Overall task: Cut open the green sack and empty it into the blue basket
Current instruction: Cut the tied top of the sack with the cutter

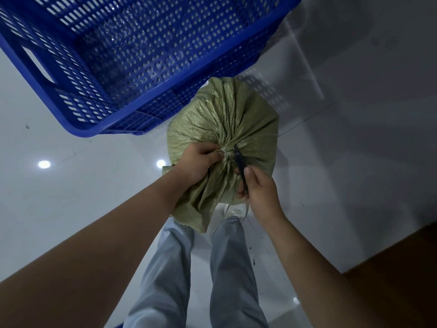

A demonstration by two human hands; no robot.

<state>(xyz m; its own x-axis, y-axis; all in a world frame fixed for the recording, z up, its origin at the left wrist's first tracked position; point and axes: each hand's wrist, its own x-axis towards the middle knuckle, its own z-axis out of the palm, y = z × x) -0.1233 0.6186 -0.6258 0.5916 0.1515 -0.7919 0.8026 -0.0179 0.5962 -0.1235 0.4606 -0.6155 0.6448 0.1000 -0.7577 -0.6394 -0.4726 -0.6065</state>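
Observation:
A green woven sack (222,119) stands on the floor in front of my legs, its neck gathered and tied. My left hand (201,162) pinches the tie at the bunched neck (224,153). My right hand (257,188) grips a dark, thin cutting tool (240,164), its tip resting at the tied neck just right of my left fingers. The blue perforated basket (78,129) sits just beyond the sack, at the upper left, its near corner touching or overlapping the sack's top. Nothing but its perforated bottom shows inside the basket.
The glossy white floor (71,185) reflects ceiling lights. A dark brown wooden surface (402,268) lies at the lower right. My legs in light grey trousers (227,268) stand directly behind the sack, with a white shoe (233,210) under its loose end.

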